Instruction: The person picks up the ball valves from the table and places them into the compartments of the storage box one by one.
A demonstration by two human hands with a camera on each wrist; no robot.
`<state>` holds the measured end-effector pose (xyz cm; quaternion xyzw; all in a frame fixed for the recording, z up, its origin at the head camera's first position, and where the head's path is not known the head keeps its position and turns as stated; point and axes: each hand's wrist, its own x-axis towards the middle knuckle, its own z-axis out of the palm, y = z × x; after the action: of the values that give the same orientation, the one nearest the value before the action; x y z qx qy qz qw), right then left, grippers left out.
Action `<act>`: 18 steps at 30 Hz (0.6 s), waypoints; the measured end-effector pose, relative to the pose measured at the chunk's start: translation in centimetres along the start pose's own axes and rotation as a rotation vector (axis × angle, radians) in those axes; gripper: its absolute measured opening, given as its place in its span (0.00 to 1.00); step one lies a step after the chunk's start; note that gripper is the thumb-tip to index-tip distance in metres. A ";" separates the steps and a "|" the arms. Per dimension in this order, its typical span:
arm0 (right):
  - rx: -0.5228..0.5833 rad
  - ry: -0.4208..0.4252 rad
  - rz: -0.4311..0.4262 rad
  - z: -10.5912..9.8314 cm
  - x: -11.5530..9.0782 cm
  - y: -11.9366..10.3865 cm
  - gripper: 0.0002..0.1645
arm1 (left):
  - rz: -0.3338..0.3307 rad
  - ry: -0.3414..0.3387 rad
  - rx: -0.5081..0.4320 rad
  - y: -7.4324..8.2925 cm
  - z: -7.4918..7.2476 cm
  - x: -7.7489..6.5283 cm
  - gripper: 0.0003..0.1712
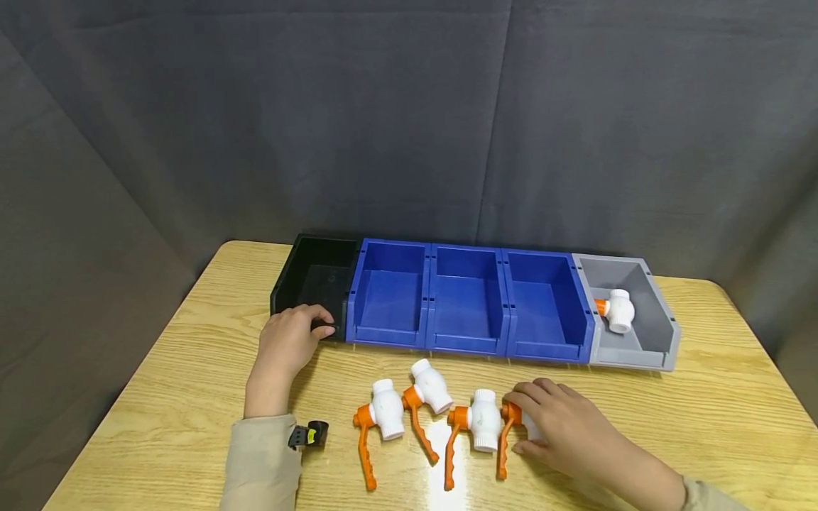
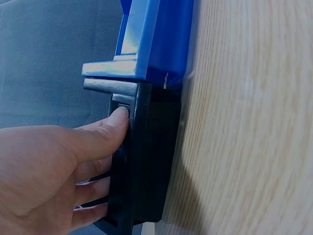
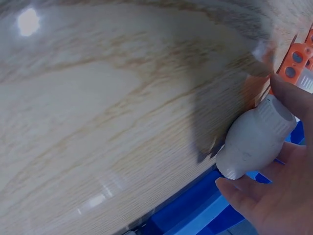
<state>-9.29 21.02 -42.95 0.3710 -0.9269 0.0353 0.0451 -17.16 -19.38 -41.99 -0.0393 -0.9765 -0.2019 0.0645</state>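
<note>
At the front lip of the black bin (image 1: 322, 284), my left hand (image 1: 289, 343) holds the edge. In the left wrist view the thumb (image 2: 119, 116) lies on top of the lip and the other fingers reach behind it. My right hand (image 1: 569, 431) grips the rightmost white ball valve (image 3: 255, 139) by its two ends, its orange handle (image 1: 503, 447) pointing toward me. Left of it on the table lie three more white valves with orange handles: a near one (image 1: 485, 420), a middle one (image 1: 432, 387) and a left one (image 1: 387, 409).
Three blue bins (image 1: 469, 345) stand joined in a row between the black bin and a grey bin (image 1: 661, 319). Another white valve (image 1: 620, 312) lies inside the grey bin. Behind the wooden table (image 1: 192, 397) hangs a dark grey curtain (image 1: 409, 128).
</note>
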 end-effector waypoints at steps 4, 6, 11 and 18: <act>0.001 0.027 -0.020 -0.1 0.1 0.0 0.34 | 0.001 0.000 0.001 0.0 0.0 0.0 0.07; 0.001 0.031 -0.027 -0.1 0.1 0.1 0.33 | -0.001 -0.002 0.000 0.0 0.0 0.1 0.07; 0.003 0.031 -0.029 -0.1 0.2 0.1 0.33 | -0.003 -0.005 -0.003 0.0 0.0 0.0 0.08; -0.003 0.035 -0.043 -0.1 0.4 0.1 0.32 | 0.002 0.005 -0.007 -0.1 0.1 0.0 0.07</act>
<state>-9.64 20.90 -42.79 0.3902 -0.9178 0.0394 0.0624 -17.14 -19.43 -42.08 -0.0401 -0.9756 -0.2054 0.0671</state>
